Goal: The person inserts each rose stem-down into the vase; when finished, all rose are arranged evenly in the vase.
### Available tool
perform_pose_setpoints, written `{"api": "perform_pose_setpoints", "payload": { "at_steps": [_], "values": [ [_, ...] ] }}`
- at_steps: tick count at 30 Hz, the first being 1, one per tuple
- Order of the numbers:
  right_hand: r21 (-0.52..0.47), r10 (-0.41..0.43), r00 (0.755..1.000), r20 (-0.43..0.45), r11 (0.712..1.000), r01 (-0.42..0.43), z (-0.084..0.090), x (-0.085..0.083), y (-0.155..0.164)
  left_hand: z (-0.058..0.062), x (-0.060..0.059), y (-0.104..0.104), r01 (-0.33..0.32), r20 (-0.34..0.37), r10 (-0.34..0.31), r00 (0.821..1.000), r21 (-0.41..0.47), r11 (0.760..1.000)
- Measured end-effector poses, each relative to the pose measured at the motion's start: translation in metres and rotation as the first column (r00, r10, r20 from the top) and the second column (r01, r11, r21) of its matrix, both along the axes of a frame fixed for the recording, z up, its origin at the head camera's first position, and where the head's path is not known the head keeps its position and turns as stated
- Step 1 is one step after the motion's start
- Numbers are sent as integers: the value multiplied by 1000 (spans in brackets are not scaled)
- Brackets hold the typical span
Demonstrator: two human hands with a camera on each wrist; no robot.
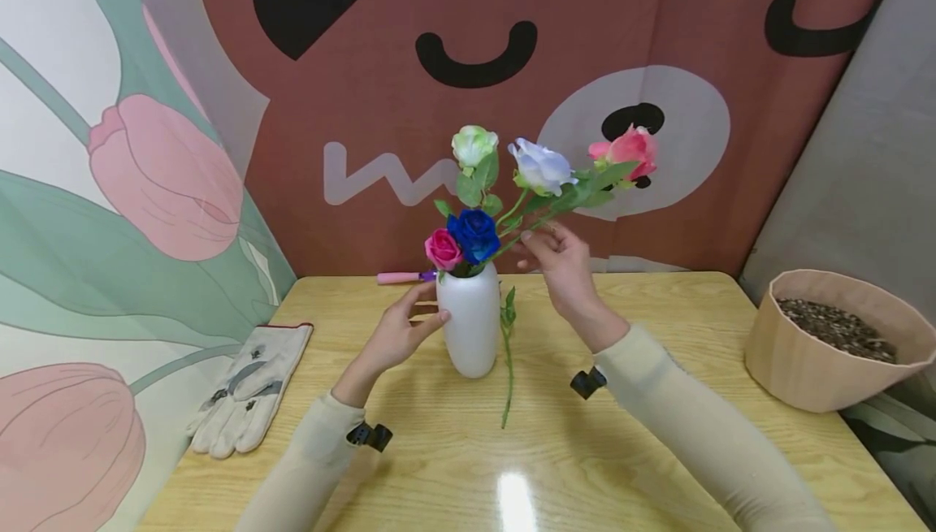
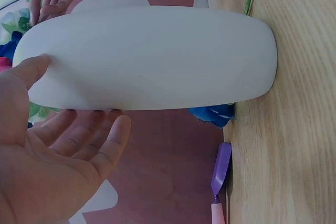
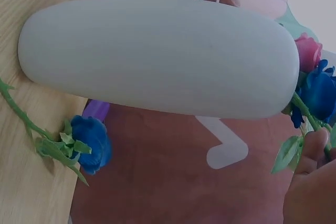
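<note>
A: Nearest us, pale wooden table (image 1: 658, 467), glare on the grain. Work gloves (image 1: 244, 390) lie at its left edge.

B: Centre: left hand (image 1: 398, 329), fingers relaxed, touches the white vase (image 1: 471, 321). Right hand (image 1: 559, 260) pinches flower stems (image 1: 544, 211) above it.

A: A loose stem (image 1: 507, 361) beside the vase, probably lying flat.

B: Right edge, a pot of soil (image 1: 834, 345); behind, a brown bear-face curtain (image 1: 468, 69).

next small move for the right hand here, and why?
Probably ease the stems that the right hand pinches further down into the white vase. They lean far right out of its mouth, while the left hand rests on the vase's side and steadies it.
</note>
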State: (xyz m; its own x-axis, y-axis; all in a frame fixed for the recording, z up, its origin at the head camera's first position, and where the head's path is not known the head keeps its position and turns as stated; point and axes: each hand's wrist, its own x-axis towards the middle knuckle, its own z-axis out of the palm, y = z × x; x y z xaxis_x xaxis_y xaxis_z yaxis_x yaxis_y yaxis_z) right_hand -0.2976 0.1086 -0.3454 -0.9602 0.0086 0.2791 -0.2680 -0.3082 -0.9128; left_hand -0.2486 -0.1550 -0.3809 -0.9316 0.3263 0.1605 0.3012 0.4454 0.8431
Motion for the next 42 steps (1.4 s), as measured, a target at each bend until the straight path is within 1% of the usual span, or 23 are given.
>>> {"api": "perform_pose_setpoints", "payload": {
  "at_steps": [3, 7, 15, 19, 23, 28, 30, 31, 33, 36, 39, 42],
  "values": [
    [50, 14, 1000, 20, 999, -15, -1, 1, -3, 0, 0, 1, -3, -4, 3, 1000, 1, 1000],
    [91, 45, 999, 21, 995, -47, -2, 1, -8, 0, 0, 1, -2, -7, 2, 1000, -1, 1000],
    [183, 32, 999, 5, 983, -32, -3, -1, -15, 0, 0, 2, -6, -17, 6, 1000, 0, 1000],
    [189, 29, 999, 19, 981, -32, -4, -1, -16, 0, 1, 2, -6, -19, 6, 1000, -4, 1000],
    [145, 18, 999, 34, 989, -23, -6, 0, -15, 0, 1, 3, -6, -16, 6, 1000, -6, 1000],
    [65, -30, 999, 44, 998, 27, -4, -1, -15, -18, -14, -2, -8, -33, 8, 999, -14, 1000],
    [56, -50, 998, 45, 997, 48, -3, -2, -16, -27, -21, -5, -6, -41, 5, 999, -12, 1000],
    [58, -54, 997, 47, 997, 52, -2, -2, -17, -28, -21, -6, -4, -46, 4, 999, -7, 1000],
    [82, -56, 997, 55, 995, 51, -1, -3, -18, -28, -21, -7, -4, -51, 4, 999, 1, 1000],
    [146, -44, 996, 83, 989, 32, 0, -6, -21, -29, -21, -8, -8, -55, 8, 998, 6, 1000],
    [208, -25, 992, 123, 978, -1, 1, -9, -23, -30, -21, -8, -15, -56, 15, 998, -2, 1000],
    [247, 2, 987, 162, 968, -42, 1, -12, -25, -31, -21, -7, -19, -61, 18, 998, -15, 1000]
  ]
}}
